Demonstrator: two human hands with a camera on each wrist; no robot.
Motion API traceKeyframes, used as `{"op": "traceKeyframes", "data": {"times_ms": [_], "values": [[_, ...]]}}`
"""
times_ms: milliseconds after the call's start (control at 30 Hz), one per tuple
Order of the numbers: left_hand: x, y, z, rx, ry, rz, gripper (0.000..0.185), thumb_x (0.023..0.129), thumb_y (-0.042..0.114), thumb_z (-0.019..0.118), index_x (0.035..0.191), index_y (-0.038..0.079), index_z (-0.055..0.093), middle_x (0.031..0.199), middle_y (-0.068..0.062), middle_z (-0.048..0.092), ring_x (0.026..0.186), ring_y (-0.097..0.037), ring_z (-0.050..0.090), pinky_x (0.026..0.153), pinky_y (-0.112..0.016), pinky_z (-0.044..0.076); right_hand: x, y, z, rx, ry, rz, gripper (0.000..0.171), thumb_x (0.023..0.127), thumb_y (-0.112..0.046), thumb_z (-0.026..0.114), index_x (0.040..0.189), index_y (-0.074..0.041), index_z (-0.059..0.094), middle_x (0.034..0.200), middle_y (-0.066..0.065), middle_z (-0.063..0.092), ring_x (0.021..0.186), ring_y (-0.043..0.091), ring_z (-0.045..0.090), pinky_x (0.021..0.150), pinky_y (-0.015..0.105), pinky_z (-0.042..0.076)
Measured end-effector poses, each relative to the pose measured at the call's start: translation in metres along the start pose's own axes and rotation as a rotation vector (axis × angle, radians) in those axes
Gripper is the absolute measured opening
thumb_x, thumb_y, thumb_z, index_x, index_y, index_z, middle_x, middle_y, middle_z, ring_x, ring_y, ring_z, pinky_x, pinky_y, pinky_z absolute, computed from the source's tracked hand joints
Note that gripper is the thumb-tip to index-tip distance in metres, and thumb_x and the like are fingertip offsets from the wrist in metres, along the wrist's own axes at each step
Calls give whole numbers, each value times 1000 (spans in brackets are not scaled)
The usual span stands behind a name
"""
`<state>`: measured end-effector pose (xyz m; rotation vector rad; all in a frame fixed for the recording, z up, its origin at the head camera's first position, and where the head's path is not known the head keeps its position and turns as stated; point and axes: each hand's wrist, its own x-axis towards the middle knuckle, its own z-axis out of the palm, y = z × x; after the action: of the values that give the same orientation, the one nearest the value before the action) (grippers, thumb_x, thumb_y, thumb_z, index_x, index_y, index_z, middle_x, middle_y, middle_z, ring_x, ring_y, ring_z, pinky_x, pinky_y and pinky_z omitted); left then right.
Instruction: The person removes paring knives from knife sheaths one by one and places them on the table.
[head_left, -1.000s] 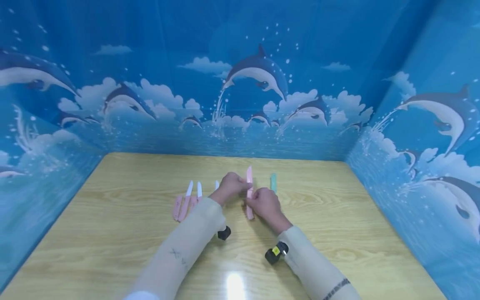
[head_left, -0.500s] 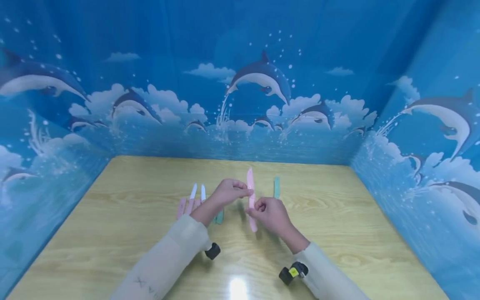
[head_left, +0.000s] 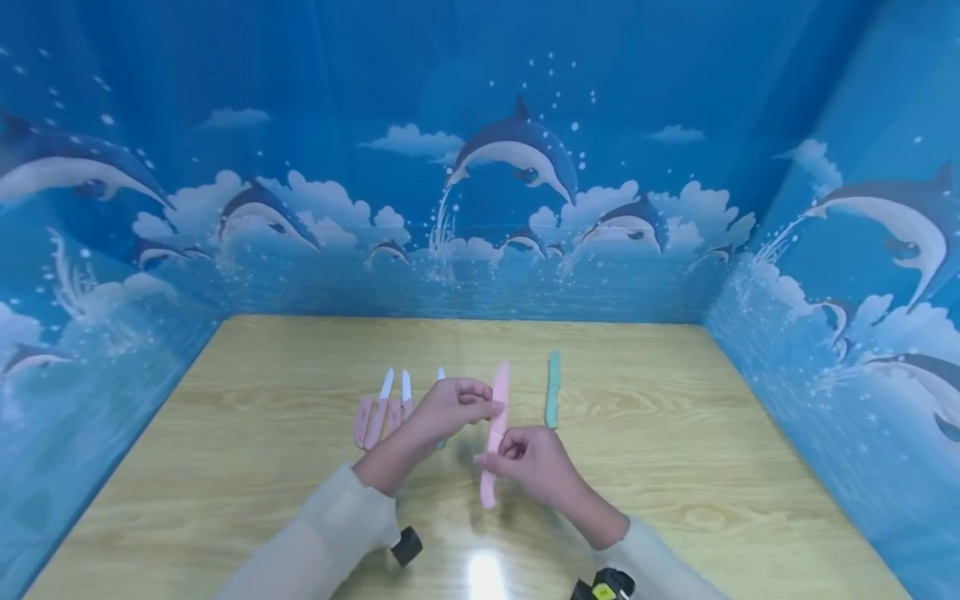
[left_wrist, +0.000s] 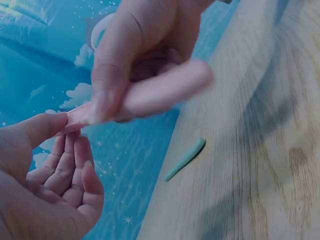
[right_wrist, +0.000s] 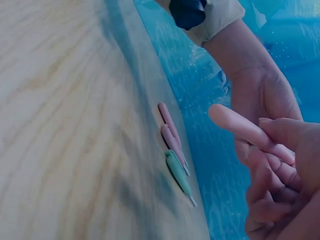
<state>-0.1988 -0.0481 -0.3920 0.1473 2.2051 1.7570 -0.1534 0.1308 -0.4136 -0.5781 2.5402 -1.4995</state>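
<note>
Both hands hold a pink knife in its pink sheath (head_left: 501,385) above the table's middle. My left hand (head_left: 446,410) pinches the sheath between thumb and fingers. Lower down, near where sheath and handle meet, my right hand (head_left: 534,460) pinches the pink handle (right_wrist: 235,122). The knife stands lengthwise, tilted slightly, handle end toward me. The blade is hidden inside the sheath. In the left wrist view the handle (left_wrist: 170,91) juts past the right thumb.
Left of the hands lie pink-handled knives (head_left: 377,423) with white blades and pink sheaths. A green-handled knife (right_wrist: 178,172) lies beside them, partly behind the left hand in the head view. On the right is a slim green piece (head_left: 552,390). Dolphin-print curtains (head_left: 480,275) border the wooden table.
Both hands have drawn the sheathed pink knife nearer to me, its handle end swinging slightly left. The green piece on the right now shows in full.
</note>
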Motion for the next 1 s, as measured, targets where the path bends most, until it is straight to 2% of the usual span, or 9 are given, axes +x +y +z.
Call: {"op": "traceKeyframes", "data": {"times_ms": [100, 233, 500, 700, 900, 1000], "values": [[-2, 3, 0, -20, 12, 15, 29, 86, 25, 75, 106, 6, 67, 92, -3, 72, 92, -29, 64, 93, -47, 49, -2, -1, 3, 18, -35, 15, 26, 83, -28, 77, 74, -6, 68, 62, -2, 63, 53, 7, 55, 46, 15, 45], [-4, 8, -2, -11, 23, 28, 28, 86, 25, 75, 105, 6, 66, 89, -4, 72, 85, -27, 66, 90, -43, 52, -4, -2, 5, 29, -56, 33, 24, 83, -29, 77, 77, -7, 69, 65, -1, 65, 56, 12, 60, 49, 21, 53], [-10, 5, -13, -22, 45, -8, 31, 85, 26, 75, 107, 7, 64, 88, -4, 71, 89, -31, 67, 92, -48, 52, -7, 0, 6, -8, -45, 18, 22, 83, -29, 77, 75, -10, 68, 67, -4, 65, 59, 9, 59, 51, 20, 52], [-13, 3, -17, -31, 68, -17, 28, 86, 21, 74, 108, 7, 63, 85, -4, 71, 81, -22, 67, 89, -44, 54, -9, 0, 6, 5, -49, 26, 19, 83, -26, 77, 79, -9, 69, 69, -3, 66, 61, 10, 60, 53, 21, 54], [-13, 1, -20, -37, 105, -9, 39, 85, 17, 75, 119, 10, 58, 87, -3, 72, 89, -33, 68, 86, -44, 55, -11, 0, 4, 10, -43, 16, 20, 83, -24, 77, 81, -6, 69, 71, -1, 65, 62, 9, 60, 54, 20, 54], [-14, -1, -24, -57, 121, -1, 44, 84, 14, 76, 123, 10, 56, 86, -5, 72, 85, -31, 68, 83, -42, 56, -12, 0, 2, -4, -23, 20, 20, 84, -23, 76, 84, -4, 69, 73, -1, 65, 64, 10, 60, 56, 22, 56]]}}
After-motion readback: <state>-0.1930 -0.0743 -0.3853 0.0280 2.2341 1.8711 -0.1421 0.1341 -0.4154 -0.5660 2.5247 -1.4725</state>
